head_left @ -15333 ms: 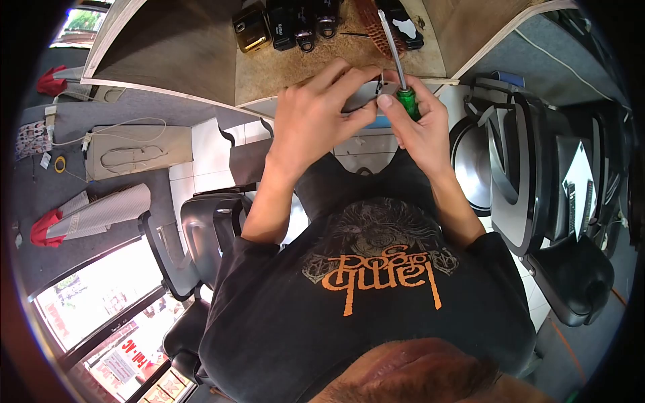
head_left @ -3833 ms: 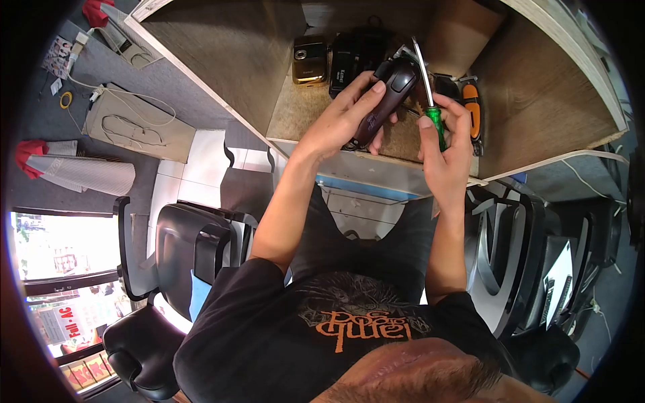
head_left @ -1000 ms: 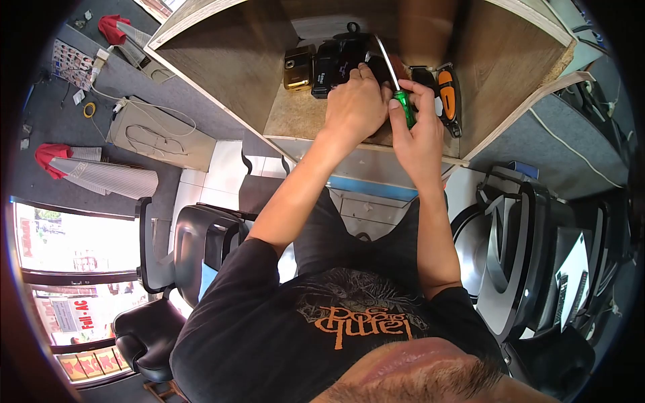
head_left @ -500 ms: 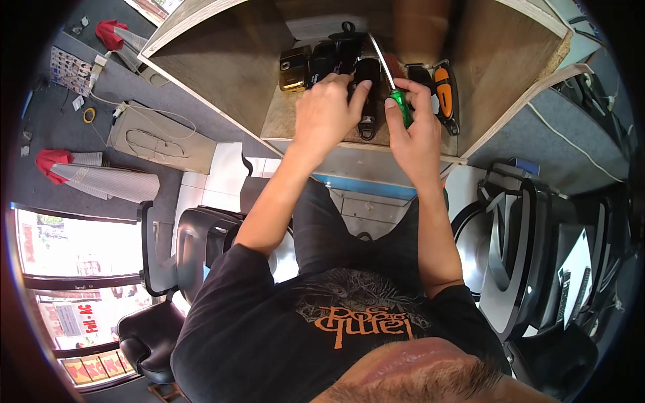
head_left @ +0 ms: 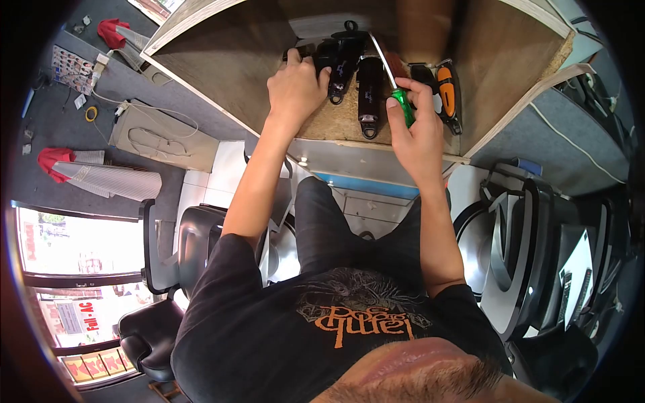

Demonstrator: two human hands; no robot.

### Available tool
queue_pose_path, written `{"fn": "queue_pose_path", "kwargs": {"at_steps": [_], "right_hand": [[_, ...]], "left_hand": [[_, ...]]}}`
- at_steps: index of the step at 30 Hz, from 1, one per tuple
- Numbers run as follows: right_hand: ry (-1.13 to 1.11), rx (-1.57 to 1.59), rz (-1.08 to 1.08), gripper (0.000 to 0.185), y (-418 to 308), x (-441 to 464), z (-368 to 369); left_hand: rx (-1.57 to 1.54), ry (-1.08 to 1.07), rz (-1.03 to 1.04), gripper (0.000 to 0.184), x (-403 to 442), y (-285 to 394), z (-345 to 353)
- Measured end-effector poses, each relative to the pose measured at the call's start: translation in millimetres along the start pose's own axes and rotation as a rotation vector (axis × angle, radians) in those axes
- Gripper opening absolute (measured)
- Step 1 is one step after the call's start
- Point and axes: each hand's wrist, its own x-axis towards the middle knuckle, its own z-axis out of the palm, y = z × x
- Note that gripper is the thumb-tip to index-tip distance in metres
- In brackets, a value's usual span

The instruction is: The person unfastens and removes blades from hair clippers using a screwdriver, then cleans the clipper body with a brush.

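My right hand (head_left: 418, 134) is closed around the green handle of a screwdriver (head_left: 401, 101), its metal shaft pointing up and away. My left hand (head_left: 294, 91) is at the left of the shelf, fingers curled over the spot of a gold-and-black clipper, which it mostly hides. A black hair clipper (head_left: 344, 75) lies just right of my left thumb. Between the hands lies another black hair clipper (head_left: 369, 97). An orange-and-black trimmer (head_left: 446, 93) rests to the right of my right hand.
A wooden shelf box (head_left: 222, 74) surrounds the tools, with raised side walls and a front edge. Black salon chairs stand at left (head_left: 201, 235) and right (head_left: 524, 248). White cables (head_left: 158, 121) hang on the left. A striped cloth (head_left: 111, 176) lies on the dark counter.
My left hand has moved left, off the black clippers and over the gold clipper, uncovering the two black ones. My right hand stays almost still with the screwdriver.
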Motion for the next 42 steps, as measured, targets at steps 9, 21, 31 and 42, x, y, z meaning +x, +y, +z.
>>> {"fn": "queue_pose_path", "kwargs": {"at_steps": [9,21,31,42], "right_hand": [[0.007,0.012,-0.008,0.030,1.8,-0.4,0.9],[-0.003,0.000,0.033,0.029,-1.7,-0.7,0.0],[0.022,-0.009,-0.015,0.029,3.1,-1.4,1.4],[-0.034,0.023,0.108,0.029,-0.2,-1.7,0.9]], "left_hand": [[0.095,-0.207,-0.010,0.059,47.0,-2.2,16.1],[0.026,-0.240,-0.146,0.070,54.7,-1.0,11.8],[-0.931,-0.240,-0.213,0.064,4.4,-45.3,-11.6],[-2.278,-0.611,-0.188,0.083,-76.4,-25.0,4.7]]}}
